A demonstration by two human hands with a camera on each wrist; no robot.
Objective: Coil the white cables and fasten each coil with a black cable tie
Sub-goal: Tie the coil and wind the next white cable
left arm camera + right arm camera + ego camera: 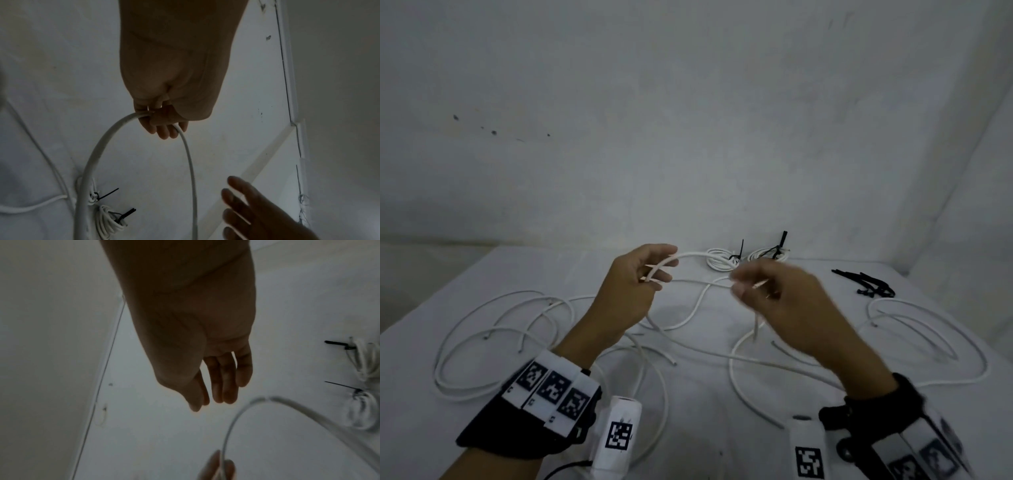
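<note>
Coiling step in hand: left hand [631, 291] pinched a loop of white cable [690, 255] above the surface [465, 274], right hand [784, 301] released just beside that grip, blurred; next move likely needs another turn fed into it.

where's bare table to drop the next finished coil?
Free: far strip left of the two tied coils, behind the left hand. Also between those coils and the spare ties. Crowded: loose cables fill the left, middle and right near side.

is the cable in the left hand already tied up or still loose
Loose. The left hand pinches one open loop of white cable; no tie on it.
</note>
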